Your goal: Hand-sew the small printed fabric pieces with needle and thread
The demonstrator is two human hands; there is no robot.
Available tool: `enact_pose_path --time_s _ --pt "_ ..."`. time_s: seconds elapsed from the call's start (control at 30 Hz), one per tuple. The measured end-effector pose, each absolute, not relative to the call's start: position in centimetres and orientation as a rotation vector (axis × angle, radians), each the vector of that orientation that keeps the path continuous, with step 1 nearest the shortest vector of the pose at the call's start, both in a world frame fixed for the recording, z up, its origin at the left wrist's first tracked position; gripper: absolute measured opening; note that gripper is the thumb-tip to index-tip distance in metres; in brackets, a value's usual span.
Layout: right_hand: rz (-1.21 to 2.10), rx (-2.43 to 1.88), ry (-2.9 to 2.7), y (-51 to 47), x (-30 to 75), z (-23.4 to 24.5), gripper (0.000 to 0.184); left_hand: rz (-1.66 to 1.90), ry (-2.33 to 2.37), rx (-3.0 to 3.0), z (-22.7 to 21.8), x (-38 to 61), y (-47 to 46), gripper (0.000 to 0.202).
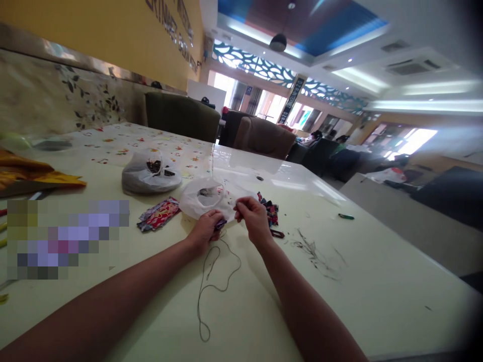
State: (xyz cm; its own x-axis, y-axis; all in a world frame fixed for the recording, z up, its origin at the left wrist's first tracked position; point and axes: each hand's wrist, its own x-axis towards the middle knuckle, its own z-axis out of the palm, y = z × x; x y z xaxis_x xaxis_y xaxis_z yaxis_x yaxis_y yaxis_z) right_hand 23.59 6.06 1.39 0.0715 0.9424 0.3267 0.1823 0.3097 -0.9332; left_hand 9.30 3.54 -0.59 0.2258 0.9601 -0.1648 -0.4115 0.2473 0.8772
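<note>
My left hand (204, 232) is closed on a small piece of purple fabric (221, 224), just in front of a white plastic bag (191, 200). A long dark thread (199, 296) trails from near that hand and lies in loops on the table. To its right, my right hand (253, 217) is raised with thumb and fingers pinched together. What sits in the pinch is too small to make out. Beside the right hand lie a bunched dark floral fabric (274, 215) and a small dark red object with a slot (277, 234).
Red and grey patterned fabric (160, 213) lies left of my hands, behind it a second plastic bag (138, 181) with dark contents. Loose thread scraps (311, 255) and a small green object (346, 216) are at right. Orange fabric (33, 176) sits at far left; chairs (181, 114) stand beyond the table.
</note>
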Motion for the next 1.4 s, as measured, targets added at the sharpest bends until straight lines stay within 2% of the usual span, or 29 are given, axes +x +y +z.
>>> enact_pose_path --time_s 0.13,0.27,0.4,0.6,0.77,0.93,1.1,1.4 --pt "0.698 -1.253 -1.443 10.3 24.0 1.4 0.014 1.123 0.875 0.754 -1.0 9.2 3.9 0.014" --pt "0.602 -1.347 -1.555 11.9 24.7 2.1 0.023 1.129 0.854 0.719 -1.1 8.9 4.0 0.018" --pt "0.512 -1.332 -1.670 8.6 25.1 2.5 0.009 1.140 0.820 0.691 -1.2 8.9 4.3 0.020" --pt "0.702 -1.133 -1.790 3.6 24.0 0.8 0.022 1.105 0.766 0.723 -1.2 9.4 3.7 0.018" --pt "0.804 -1.088 -1.729 3.3 23.6 0.6 0.012 1.076 0.779 0.743 -1.0 9.5 3.1 0.020" --pt "0.899 -1.005 -1.553 3.0 23.9 1.9 0.011 1.088 0.856 0.674 -0.6 9.4 3.2 0.031" --pt "0.948 -0.914 -1.683 2.1 23.8 3.0 0.010 1.134 0.902 0.592 -0.4 9.3 3.3 0.029" --pt "0.598 -0.955 -1.919 1.8 23.2 2.6 0.008 1.146 0.922 0.676 -0.6 9.4 3.2 0.037"
